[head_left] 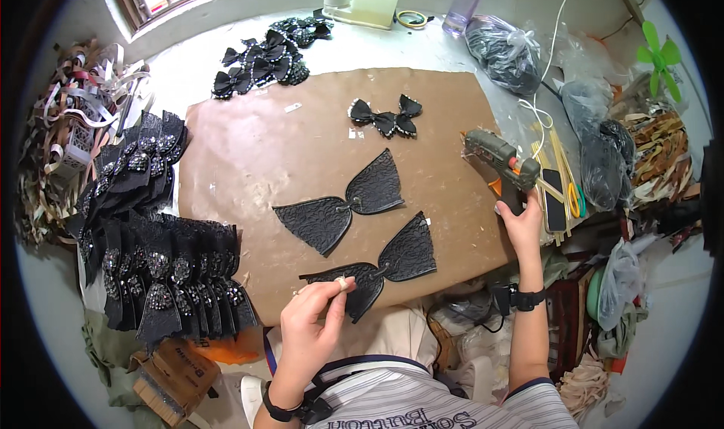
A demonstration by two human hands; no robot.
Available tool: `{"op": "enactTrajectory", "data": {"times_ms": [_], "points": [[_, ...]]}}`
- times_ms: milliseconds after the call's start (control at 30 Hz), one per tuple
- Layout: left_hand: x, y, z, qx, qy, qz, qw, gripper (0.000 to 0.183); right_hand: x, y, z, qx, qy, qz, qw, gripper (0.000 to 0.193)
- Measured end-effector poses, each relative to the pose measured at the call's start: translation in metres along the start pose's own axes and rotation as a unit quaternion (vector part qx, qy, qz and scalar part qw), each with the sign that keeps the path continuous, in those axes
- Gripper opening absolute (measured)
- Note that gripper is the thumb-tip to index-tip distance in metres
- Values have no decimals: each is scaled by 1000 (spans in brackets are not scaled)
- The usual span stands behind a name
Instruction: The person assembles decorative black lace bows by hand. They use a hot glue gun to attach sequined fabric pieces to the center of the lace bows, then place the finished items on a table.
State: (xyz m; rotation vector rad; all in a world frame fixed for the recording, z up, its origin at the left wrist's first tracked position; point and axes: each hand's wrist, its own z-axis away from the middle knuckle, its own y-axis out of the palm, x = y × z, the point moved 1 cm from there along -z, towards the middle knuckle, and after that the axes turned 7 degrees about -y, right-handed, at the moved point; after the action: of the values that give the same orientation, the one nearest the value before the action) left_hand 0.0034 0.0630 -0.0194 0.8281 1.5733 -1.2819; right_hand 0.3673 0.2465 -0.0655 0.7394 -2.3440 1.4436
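My right hand (522,222) is closed round the handle of a dark green glue gun (492,148) with orange parts, at the right edge of a brown work mat (256,150). Near the front edge, my left hand (311,329) has its fingers pinched together over the left wing of a black lace bow-shaped piece (407,254). Something whitish wraps a fingertip there; what the pinch holds, I cannot make out. A second lace piece (373,188) lies just beyond it. Farther back rest small black bows (385,120) with beaded edges.
Beaded black pieces (162,278) are stacked at the left, and more bows (264,59) sit at the back. Beyond the mat stand a pale container (372,5) and a bottle (463,7). Sticks (562,157), a phone (554,203) and scissors (578,201) lie right; a white cord (554,44) hangs there.
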Motion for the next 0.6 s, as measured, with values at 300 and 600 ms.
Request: {"op": "enactTrajectory", "data": {"times_ms": [300, 600], "points": [[1, -2, -5, 7, -9, 6, 1000, 15, 12, -22, -6, 71, -9, 121, 990, 56], [7, -13, -16, -6, -13, -13, 1000, 15, 165, 58, -82, 159, -224, -6, 961, 33]]}}
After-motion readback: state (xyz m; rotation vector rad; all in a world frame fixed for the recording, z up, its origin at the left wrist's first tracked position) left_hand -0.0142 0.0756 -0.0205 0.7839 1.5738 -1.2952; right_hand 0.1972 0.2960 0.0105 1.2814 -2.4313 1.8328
